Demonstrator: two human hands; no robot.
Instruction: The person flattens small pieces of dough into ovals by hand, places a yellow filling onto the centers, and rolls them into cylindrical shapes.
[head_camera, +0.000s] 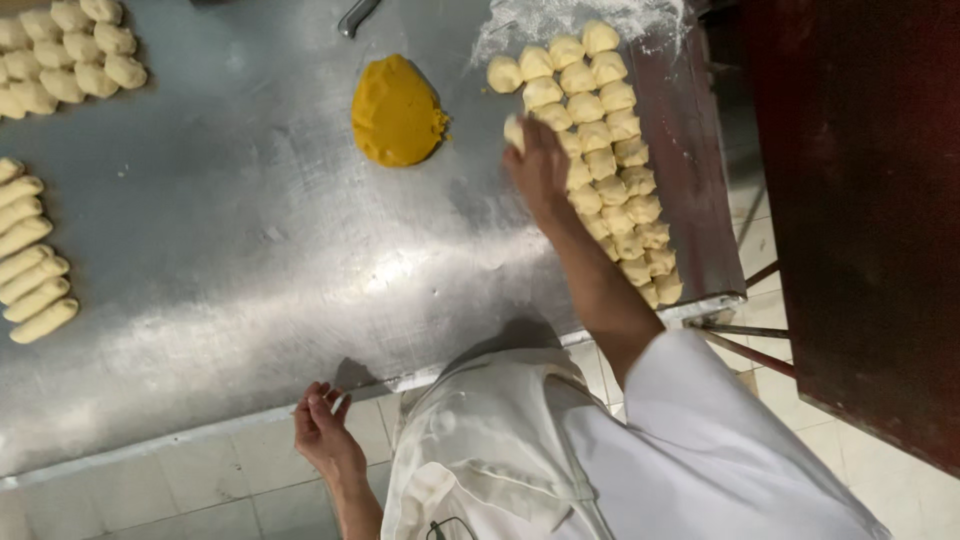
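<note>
1. My right hand (538, 165) reaches out over the steel surface (250, 260) and its grip closes on one pale dough ball (514, 131) at the near edge of the dough-ball cluster (610, 160).
2. That cluster lies just beyond and to the right of my right hand, packed in rows that run along the surface's right edge.
3. Past the far end of the cluster there is a dusting of flour (560, 18).
4. A yellow dough mound (397, 111) sits to the left of my right hand, apart from it.
5. My left hand (325, 432) rests at the near edge of the surface, fingers loosely curled, grasping nothing.
6. Well to the left of that hand lie elongated dough rolls (30, 255), with more round dough pieces (65, 55) beyond them.
</note>
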